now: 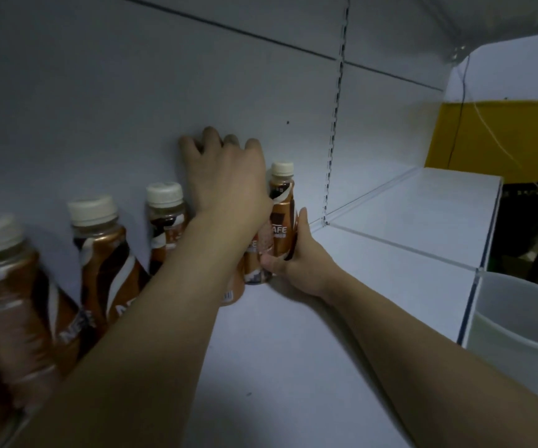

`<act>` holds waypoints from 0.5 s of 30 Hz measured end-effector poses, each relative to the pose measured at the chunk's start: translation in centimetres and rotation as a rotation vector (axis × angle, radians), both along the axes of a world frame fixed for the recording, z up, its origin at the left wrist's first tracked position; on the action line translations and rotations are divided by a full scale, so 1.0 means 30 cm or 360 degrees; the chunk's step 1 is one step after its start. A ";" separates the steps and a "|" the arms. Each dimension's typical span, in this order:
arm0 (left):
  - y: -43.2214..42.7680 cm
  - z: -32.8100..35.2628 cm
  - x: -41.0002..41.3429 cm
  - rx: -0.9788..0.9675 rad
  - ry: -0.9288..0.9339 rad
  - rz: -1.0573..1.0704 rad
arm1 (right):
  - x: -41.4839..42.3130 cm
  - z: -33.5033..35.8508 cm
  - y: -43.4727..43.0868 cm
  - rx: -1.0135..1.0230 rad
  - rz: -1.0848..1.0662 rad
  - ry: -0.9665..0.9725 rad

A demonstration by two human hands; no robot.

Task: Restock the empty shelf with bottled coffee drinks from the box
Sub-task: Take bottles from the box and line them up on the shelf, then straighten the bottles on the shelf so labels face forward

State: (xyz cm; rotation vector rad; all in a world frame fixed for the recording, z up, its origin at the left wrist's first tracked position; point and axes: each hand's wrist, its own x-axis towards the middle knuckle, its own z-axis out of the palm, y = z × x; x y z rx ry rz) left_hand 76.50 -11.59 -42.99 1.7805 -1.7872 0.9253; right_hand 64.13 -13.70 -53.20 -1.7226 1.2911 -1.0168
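Copper-brown coffee bottles point(99, 253), white-capped and upright, stand in a row along the back panel point(115, 85) of the white shelf point(293, 350), running from your near left toward the far right. Your right hand point(296, 257) holds the end bottle point(282, 202) low on its body, thumb in front and fingers point(301, 224) wrapped round the far side. Its long axis is vertical, its cap shows, and its base looks to be at the shelf. Your left hand point(225, 176) lies over the top of the neighbouring bottle point(254, 266), which stands close against the end bottle on its left. The left fingers curl down toward the back panel, but the cap beneath is hidden, so you cannot tell whether they grip it. The box is out of view.

Key relation: the end bottle closes the right-hand end of the row and sits directly within your right fingers, while your left forearm crosses in front of the row. Judged step: seating these two bottles against the back panel.

Open room lies to the right, with bare shelf up to the slotted upright point(335, 124) and a further bay beyond it. A pale bucket point(519, 318) stands past the shelf's front edge at right, so the safer path for later bottles runs along the back, not outward.
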 end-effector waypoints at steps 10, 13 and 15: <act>0.208 0.012 0.058 0.0075 0.0000 -0.0063 | 0.024 0.052 0.081 -0.0043 -0.0355 0.0206; 0.341 0.056 0.113 -0.0014 -0.0049 -0.0158 | 0.060 0.133 0.175 -0.0360 -0.0420 0.0313; 0.436 0.080 0.159 -0.0005 -0.0071 -0.0171 | 0.108 0.182 0.252 -0.0526 -0.0383 0.0356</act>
